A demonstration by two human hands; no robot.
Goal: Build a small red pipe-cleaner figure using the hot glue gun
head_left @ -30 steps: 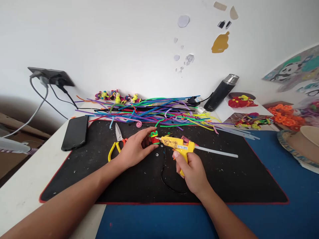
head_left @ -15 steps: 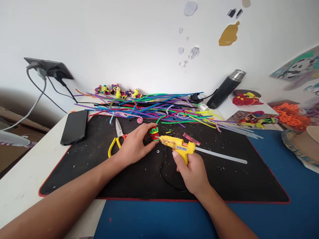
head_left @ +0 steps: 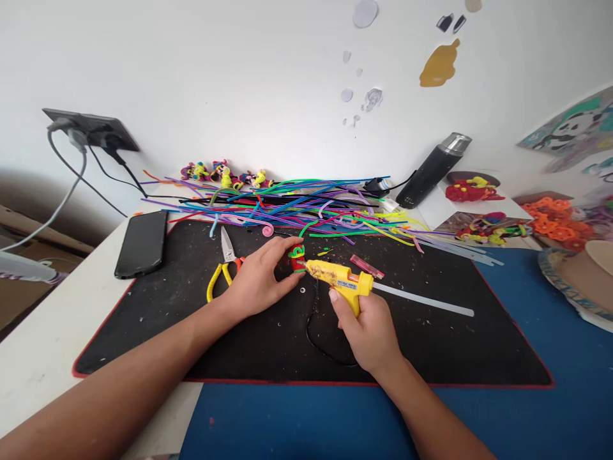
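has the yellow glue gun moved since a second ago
Yes, slightly: judged against the pink strip lying on the black mat, the rear of the yellow glue gun has shifted toward the mat's near edge, baring the strip it partly hid.

The mat (head_left: 431, 345) lies on the table (head_left: 48, 370). The scissors (head_left: 228, 257) are on its left part. The phone (head_left: 141, 244) is at its back left corner. Over its middle are the left hand (head_left: 253, 281), the toy (head_left: 297, 262), the glue gun (head_left: 330, 273) and the right hand (head_left: 368, 329). Behind it are pipe cleaners (head_left: 287, 206), with the bottle (head_left: 432, 171) behind its right part.
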